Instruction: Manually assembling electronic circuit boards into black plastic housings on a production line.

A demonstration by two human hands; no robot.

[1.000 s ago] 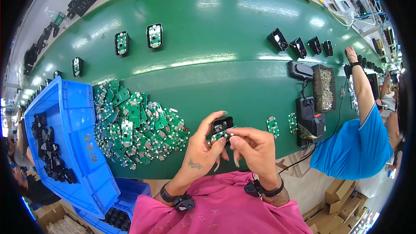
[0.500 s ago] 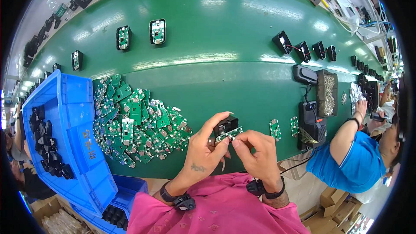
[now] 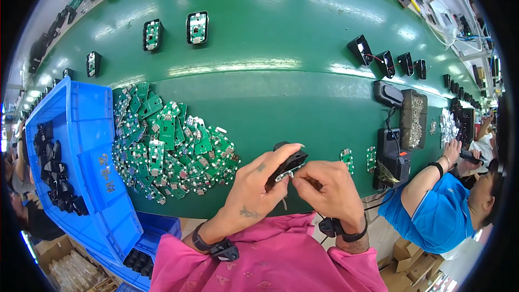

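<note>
Over the table's near edge, my left hand [image 3: 254, 186] is closed around a black plastic housing [image 3: 292, 163], tilted with its open side toward me. A green circuit board [image 3: 286, 174] shows along that side, partly covered by my left thumb. At the board's right end, the thumb and bent fingers of my right hand [image 3: 327, 186] pinch together; the fingers hide the exact grip. Below the housing hangs a short grey strand [image 3: 285, 204]. Left of my hands spreads a heap of green circuit boards [image 3: 173, 151]. Loose boards [image 3: 346, 160] lie right of my right hand.
A blue crate [image 3: 102, 157] of black parts stands at left. Farther back are housings with boards [image 3: 197, 28] and wired housings [image 3: 359, 50]. On the right are a black device [image 3: 393, 154] and a tray of small metal parts [image 3: 414, 119]. A co-worker in blue [image 3: 440, 205] sits there.
The housing has turned in my left hand, so more of its black outer side faces up and less of the board shows. My right hand has shifted slightly right, its fingers more curled.
</note>
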